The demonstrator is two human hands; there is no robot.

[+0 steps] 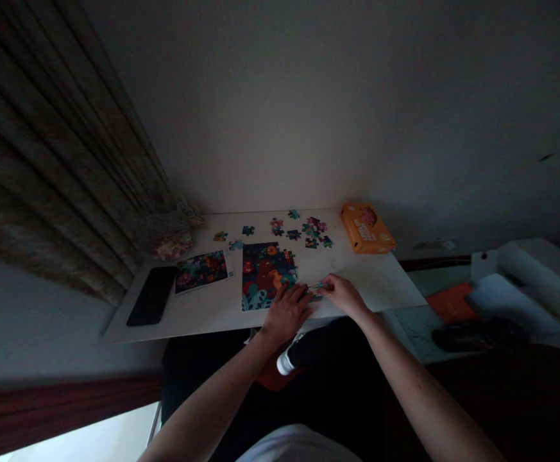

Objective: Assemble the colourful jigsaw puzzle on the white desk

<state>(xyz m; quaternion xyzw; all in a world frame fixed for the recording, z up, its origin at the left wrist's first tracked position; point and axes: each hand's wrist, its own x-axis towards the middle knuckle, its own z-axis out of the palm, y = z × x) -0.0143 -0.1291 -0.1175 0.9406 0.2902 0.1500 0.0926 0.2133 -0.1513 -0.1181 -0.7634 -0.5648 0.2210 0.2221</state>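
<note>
A partly joined jigsaw puzzle (260,268) in dark red, blue and orange lies on the white table in front of me. My left hand (287,312) rests flat with spread fingers on the puzzle's lower right part, covering some of it. Just to the right, my right hand (341,292) pinches a small puzzle piece (322,284) at the puzzle's right edge. Whether that piece is locked into its neighbours I cannot tell. Loose puzzle pieces (313,226), several of them, lie behind the puzzle, some touching one another.
Left of the puzzle lie a printed picture sheet (203,272) and a black phone-like slab (151,296). A clear plastic bag (168,239) sits at the back left by the curtain (53,128). An orange puzzle box (367,229) stands at the back right of the table (380,282).
</note>
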